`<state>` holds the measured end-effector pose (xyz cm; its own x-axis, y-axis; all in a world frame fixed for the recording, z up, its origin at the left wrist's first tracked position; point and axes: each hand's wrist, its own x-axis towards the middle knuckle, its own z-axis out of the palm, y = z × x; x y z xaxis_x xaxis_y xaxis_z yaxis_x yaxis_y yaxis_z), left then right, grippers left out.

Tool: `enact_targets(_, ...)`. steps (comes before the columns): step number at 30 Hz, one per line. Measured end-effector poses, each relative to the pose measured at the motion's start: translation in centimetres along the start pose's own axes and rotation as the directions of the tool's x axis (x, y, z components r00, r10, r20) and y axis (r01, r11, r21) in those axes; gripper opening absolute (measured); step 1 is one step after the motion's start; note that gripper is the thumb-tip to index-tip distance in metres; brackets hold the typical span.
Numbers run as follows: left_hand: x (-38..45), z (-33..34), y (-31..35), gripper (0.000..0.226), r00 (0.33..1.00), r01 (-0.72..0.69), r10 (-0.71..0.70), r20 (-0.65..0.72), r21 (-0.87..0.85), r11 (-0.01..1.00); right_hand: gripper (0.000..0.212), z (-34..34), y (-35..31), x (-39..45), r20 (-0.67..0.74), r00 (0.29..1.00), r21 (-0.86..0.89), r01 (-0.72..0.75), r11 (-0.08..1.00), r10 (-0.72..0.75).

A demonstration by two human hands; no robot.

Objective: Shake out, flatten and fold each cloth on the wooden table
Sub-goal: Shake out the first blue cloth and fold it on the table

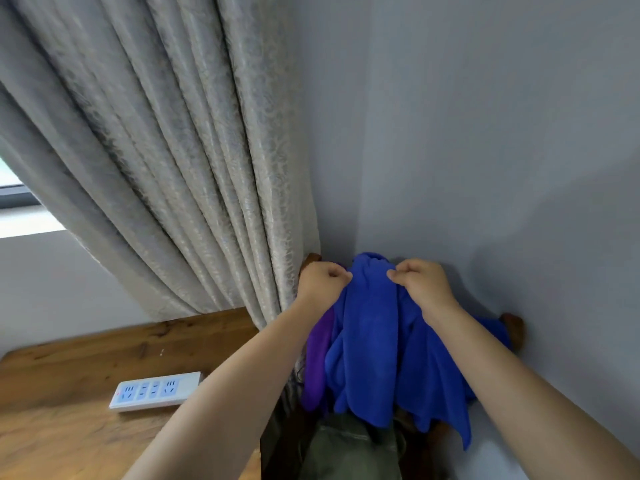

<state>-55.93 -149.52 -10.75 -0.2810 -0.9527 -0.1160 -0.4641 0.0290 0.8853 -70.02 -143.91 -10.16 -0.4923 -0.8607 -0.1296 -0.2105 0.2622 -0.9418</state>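
Note:
A blue cloth (374, 344) hangs bunched in front of me, draped over what looks like a wooden chair back (512, 327). My left hand (320, 280) pinches its upper left edge with curled fingers. My right hand (420, 282) pinches the upper right edge the same way. The two hands are close together, near the top of the cloth. A purple cloth (317, 362) hangs partly hidden behind the blue one on its left. The wooden table (69, 368) lies to the lower left.
A white power strip (156, 391) lies on the table. A grey curtain (156, 150) hangs down to the table's back edge beside my left hand. Grey walls meet in a corner behind the cloths. Olive fabric (346, 448) shows below.

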Motion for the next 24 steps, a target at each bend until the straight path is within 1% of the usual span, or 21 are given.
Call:
enact_targets(3, -1.2, -1.1, 1.6, 0.027, 0.998, -0.043, 0.039, -0.046, -0.104, 0.994, 0.028, -1.3, -1.7, -1.2, -0.036, 0.996, 0.102, 0.081, 0.992, -0.077)
enact_targets(5, -2.0, -1.8, 1.9, 0.026, 0.998, -0.055, 0.049, -0.044, -0.149, 0.987, 0.027, -1.9, -2.4, -1.9, -0.028, 0.991, 0.090, 0.130, 0.987, -0.128)
enact_targets(7, -2.7, -2.2, 1.8, 0.022, 0.999, -0.030, 0.028, -0.021, -0.094, 0.995, 0.027, -2.1, -2.4, -2.5, 0.001, 0.990, -0.028, 0.139, 0.990, -0.139)
enact_targets(9, -3.1, -2.0, 1.2, 0.016, 0.999, 0.030, -0.031, -0.019, -0.014, 0.999, 0.022, -1.6, -1.9, -2.9, 0.018, 0.994, -0.202, 0.113, 0.973, -0.111)
enact_targets(10, -3.3, -1.8, 0.9, 0.014, 0.997, 0.068, -0.068, -0.020, -0.001, 0.998, 0.022, -1.4, -1.5, -3.1, 0.008, 0.994, -0.291, 0.105, 0.951, -0.108)
enact_targets(11, -3.3, -1.5, 0.6, 0.014, 0.994, 0.104, -0.104, -0.020, -0.006, 0.995, 0.025, -1.2, -1.1, -3.1, -0.011, 0.994, -0.343, 0.097, 0.934, -0.108)
enact_targets(12, -3.4, -1.2, 0.5, 0.015, 0.990, 0.137, -0.137, -0.014, -0.011, 0.990, 0.028, -1.0, -0.6, -2.9, -0.034, 0.994, -0.347, 0.084, 0.934, -0.102)
enact_targets(13, -3.5, -1.1, 0.4, 0.015, 0.987, 0.160, -0.160, -0.002, -0.002, 0.987, 0.028, -0.9, -0.1, -2.8, -0.056, 0.995, -0.309, 0.063, 0.949, -0.084)
enact_targets(14, -3.5, -0.9, 0.4, 0.021, 0.985, 0.174, -0.174, 0.003, 0.010, 0.985, 0.026, -1.1, 0.1, -2.5, -0.076, 0.996, -0.222, 0.030, 0.974, -0.048)
enact_targets(15, -3.2, -0.9, 0.3, 0.026, 0.983, 0.185, -0.185, -0.003, 0.005, 0.983, 0.023, -1.3, 0.1, -2.2, -0.098, 0.995, -0.097, -0.013, 0.995, 0.004)
enact_targets(16, -3.1, -0.9, 0.4, 0.027, 0.981, 0.194, -0.194, -0.010, -0.018, 0.981, 0.023, -1.6, 0.2, -1.9, -0.120, 0.991, 0.037, -0.056, 0.998, 0.060)
enact_targets(18, -2.3, -1.3, 1.3, 0.019, 0.978, 0.197, -0.203, -0.046, -0.097, 0.975, 0.026, -2.4, -0.5, -1.1, -0.120, 0.984, 0.248, -0.101, 0.963, 0.134)
enact_targets(19, -1.9, -1.6, 2.0, 0.017, 0.978, 0.185, -0.195, -0.076, -0.122, 0.975, 0.026, -3.0, -1.3, -0.8, -0.104, 0.985, 0.328, -0.097, 0.940, 0.138)
enact_targets(21, -1.1, -2.2, 3.4, 0.023, 0.981, 0.129, -0.147, -0.130, -0.137, 0.982, 0.025, -3.8, -3.2, -0.5, -0.068, 0.993, 0.469, -0.051, 0.882, 0.093)
enact_targets(23, -0.5, -2.6, 4.9, 0.022, 0.988, 0.046, -0.058, -0.146, -0.089, 0.995, 0.026, -4.8, -5.6, -0.3, -0.061, 0.998, 0.564, 0.034, 0.825, 0.000)
enact_targets(24, -0.3, -2.8, 5.3, 0.023, 0.990, 0.009, -0.013, -0.143, -0.029, 1.000, 0.026, -5.4, -6.7, -0.5, -0.063, 0.997, 0.600, 0.079, 0.796, -0.052)
